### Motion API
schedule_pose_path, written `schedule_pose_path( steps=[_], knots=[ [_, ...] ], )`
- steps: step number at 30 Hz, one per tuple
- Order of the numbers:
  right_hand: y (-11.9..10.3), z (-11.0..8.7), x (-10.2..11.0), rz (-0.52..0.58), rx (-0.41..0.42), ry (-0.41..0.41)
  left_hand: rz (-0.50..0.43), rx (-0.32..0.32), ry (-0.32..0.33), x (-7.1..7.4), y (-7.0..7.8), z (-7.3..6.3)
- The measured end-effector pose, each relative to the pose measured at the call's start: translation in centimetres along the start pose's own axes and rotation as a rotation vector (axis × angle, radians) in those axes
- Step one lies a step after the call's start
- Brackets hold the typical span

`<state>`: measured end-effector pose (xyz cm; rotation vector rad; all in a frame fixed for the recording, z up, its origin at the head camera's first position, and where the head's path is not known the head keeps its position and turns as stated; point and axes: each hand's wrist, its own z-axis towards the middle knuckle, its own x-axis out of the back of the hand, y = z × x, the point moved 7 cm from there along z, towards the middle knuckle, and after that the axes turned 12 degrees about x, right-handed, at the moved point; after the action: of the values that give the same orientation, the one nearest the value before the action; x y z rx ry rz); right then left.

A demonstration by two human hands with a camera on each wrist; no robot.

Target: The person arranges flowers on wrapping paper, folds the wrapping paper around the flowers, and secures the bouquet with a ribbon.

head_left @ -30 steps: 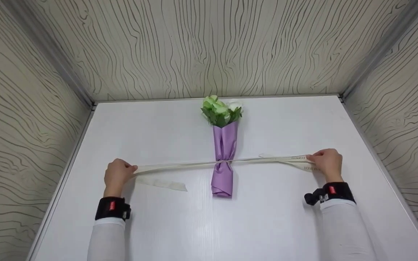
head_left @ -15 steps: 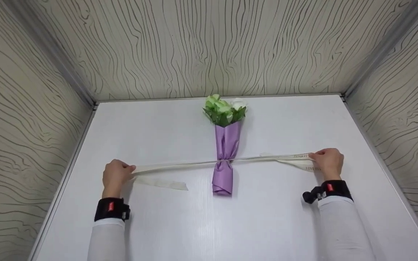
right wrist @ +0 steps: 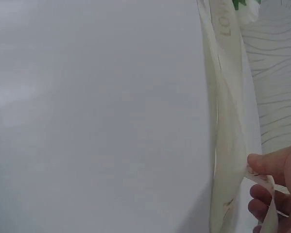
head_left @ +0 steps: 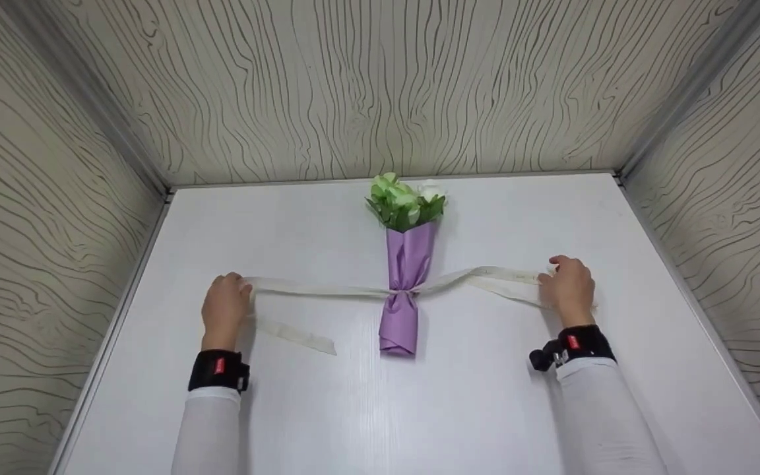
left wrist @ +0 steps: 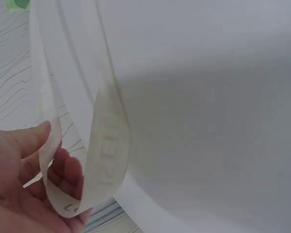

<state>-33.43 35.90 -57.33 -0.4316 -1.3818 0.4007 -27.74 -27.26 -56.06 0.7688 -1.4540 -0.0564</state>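
Note:
A bouquet of green and white flowers (head_left: 398, 198) in purple wrapping paper (head_left: 410, 254) lies on the white table. A cream ribbon (head_left: 317, 288) with printed letters circles its narrow waist and stretches out to both sides. My left hand (head_left: 225, 303) holds the left length loosely between thumb and fingers; in the left wrist view the ribbon (left wrist: 109, 141) hangs in a loop by the curled fingers. On the other side my right hand (head_left: 570, 287) has the right length between thumb and fingers, slack, as the ribbon (right wrist: 228, 131) in the right wrist view shows.
The ribbon's left tail (head_left: 297, 335) lies on the table (head_left: 367, 415). Patterned panels (head_left: 353, 86) stand behind and at both sides. Black straps (head_left: 218, 371) with small cameras sit on both wrists.
Both hands have moved inward toward the bouquet and slightly away from me. The ribbon, taut before, is now slack on both sides. My right fingers look looser than before.

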Motion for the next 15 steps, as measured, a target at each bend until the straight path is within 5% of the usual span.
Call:
schedule_pose_path(
  steps=[3, 8, 15],
  knots=[
    [-2.8, 0.3, -0.8, -0.006, 0.126, 0.003, 0.034, -0.06, 0.022, -0.9, 1.5, -0.3],
    [-7.1, 0.1, -3.5, 0.091, 0.286, -0.136, 0.086, -0.206, 0.019, -2.8, 5.0, -1.5],
    [-10.3, -0.7, -7.0, 0.178, 0.442, -0.283, 0.135, -0.34, -0.106, -6.3, 8.9, -3.3]
  ],
)
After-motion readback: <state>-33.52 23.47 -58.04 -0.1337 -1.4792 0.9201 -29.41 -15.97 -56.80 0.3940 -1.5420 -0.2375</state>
